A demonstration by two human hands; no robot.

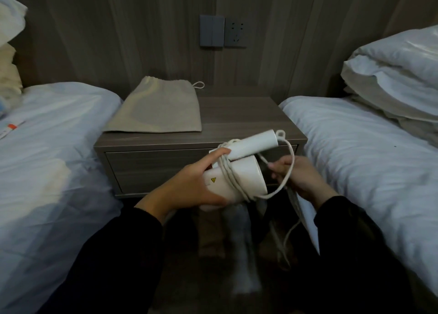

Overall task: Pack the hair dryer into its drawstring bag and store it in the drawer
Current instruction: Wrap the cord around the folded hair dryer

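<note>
The left hand's fingers curl over the top of the dryer and the thumb presses under it, so the hand clasps the rear of the barrel at center frame. The right hand, just to the right, has its fingers bunched and pinching the cord; motion blur hides how each finger lies.

The dryer is smooth white plastic: a stubby cylinder with a round handle folded up against it, a small hanging ring at the handle's end and a yellow warning triangle near the left hand. The thin, pale, rubbery cord wraps the barrel in several turns, then swings out in a wide loop past the right hand; a loose length trails toward the dark floor. Both sleeves are black.

Behind the hands stands a nightstand of grey wood grain, its drawer closed and partly hidden by the dryer. On its top, left of center, the bag lies flat and limp, a beige woven cloth with a gathered far edge and a drawstring loop.

White-sheeted beds fill the left and right of the frame, with stacked pillows at upper right. The wall is dark wood-grain panelling bearing a grey switch and socket at top center.
</note>
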